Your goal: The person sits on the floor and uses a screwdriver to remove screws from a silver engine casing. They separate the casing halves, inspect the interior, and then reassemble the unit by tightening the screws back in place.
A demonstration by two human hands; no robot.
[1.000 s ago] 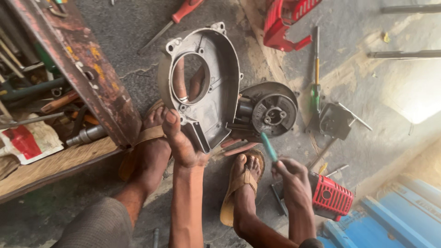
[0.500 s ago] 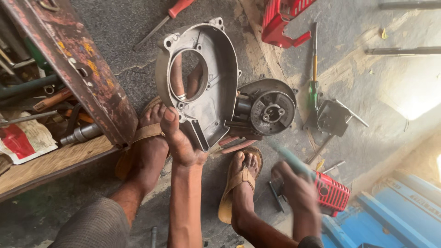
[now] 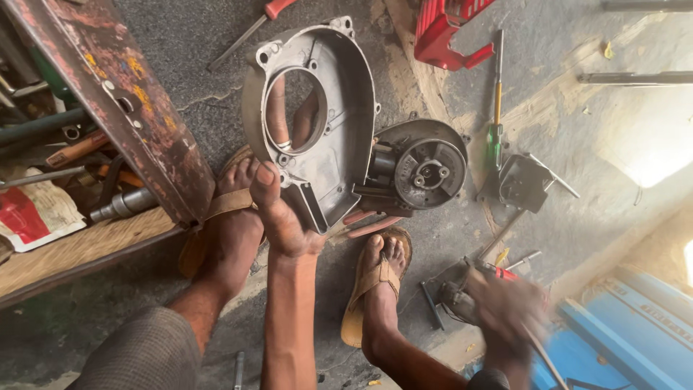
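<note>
1. My left hand (image 3: pixel 285 217) grips the lower rim of the grey cast housing cover (image 3: pixel 317 123), thumb up the outer face, fingers (image 3: pixel 278 108) showing through its round opening. Closed on it.
2. The cover stands tilted on edge on the concrete floor (image 3: pixel 563 115), just ahead of my two sandalled feet, its right edge touching the black round motor unit (image 3: pixel 422 166).
3. My right hand (image 3: pixel 505 307) is low right, motion-blurred. It seems to carry a thin rod-like tool, but I cannot tell the grip or whether the fingers are closed.
4. The right hand sits over a small red vented part (image 3: pixel 505 274) and dark bits beside the right foot (image 3: pixel 379 278); blur hides the detail.
5. The left foot (image 3: pixel 231 224) is planted just beside the cover's lower left, close to the left hand.
6. A rusty metal frame leg (image 3: pixel 123 101) crosses the left side at an angle, boxing in the space left of the cover. Behind it is a shelf of tools and rags (image 3: pixel 50 188).
7. Clutter around:
   - a red-handled screwdriver (image 3: pixel 249 29) above the cover
   - a red plastic casing (image 3: pixel 447 32) top centre
   - a green-and-yellow screwdriver (image 3: pixel 496 101) right of the motor
   - a dark bracket part (image 3: pixel 523 184) beside it
8. A blue panel (image 3: pixel 613 339) fills the bottom right corner, just behind the right hand.
</note>
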